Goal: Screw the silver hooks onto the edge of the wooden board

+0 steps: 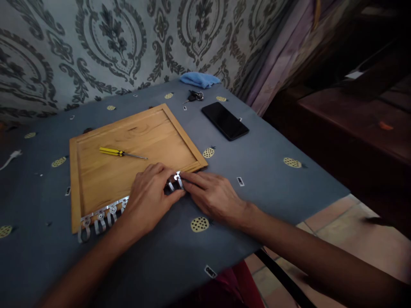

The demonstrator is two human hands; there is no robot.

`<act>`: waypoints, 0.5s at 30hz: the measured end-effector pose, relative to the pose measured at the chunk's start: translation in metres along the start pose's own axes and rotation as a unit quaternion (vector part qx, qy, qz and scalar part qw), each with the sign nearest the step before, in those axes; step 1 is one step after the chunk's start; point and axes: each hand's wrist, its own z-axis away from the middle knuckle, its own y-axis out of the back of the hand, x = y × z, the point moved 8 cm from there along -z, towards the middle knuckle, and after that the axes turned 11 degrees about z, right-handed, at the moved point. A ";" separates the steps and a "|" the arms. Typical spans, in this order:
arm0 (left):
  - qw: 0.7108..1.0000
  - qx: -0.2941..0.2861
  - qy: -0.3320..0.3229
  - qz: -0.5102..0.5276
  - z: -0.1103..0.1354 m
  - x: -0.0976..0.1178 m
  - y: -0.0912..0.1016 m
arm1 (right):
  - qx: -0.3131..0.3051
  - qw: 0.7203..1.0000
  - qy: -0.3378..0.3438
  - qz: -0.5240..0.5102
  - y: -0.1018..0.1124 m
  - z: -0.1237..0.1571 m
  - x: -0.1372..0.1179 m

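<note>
A wooden panel (122,177) with a raised frame lies flat on the table. Along its near edge runs a metal hook rack (101,214) with several curved hooks hanging over the side. My left hand (152,192) is closed over the rack's right part and hides the middle hooks. At the right end of the rack, my right hand (212,192) pinches the metal with bent fingers, close against the left fingertips. On the panel rests a screwdriver (120,152) with a yellow and black handle, its shaft pointing right; neither hand touches it.
A black phone (225,121) lies right of the panel. Behind it are keys (194,96) and a folded blue cloth (199,79). A white cable end (14,155) is at the far left. The pineapple-print tablecloth (272,184) reaches the table's right edge, with tiled floor below.
</note>
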 end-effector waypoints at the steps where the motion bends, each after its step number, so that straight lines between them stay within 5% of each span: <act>1: 1.000 0.006 0.001 -0.001 0.000 -0.001 0.000 | 0.000 1.000 -0.001 0.002 0.000 0.000 0.000; 15: 1.000 0.028 0.001 -0.009 0.003 -0.002 0.003 | -0.030 0.999 -0.013 -0.021 -0.006 0.002 0.002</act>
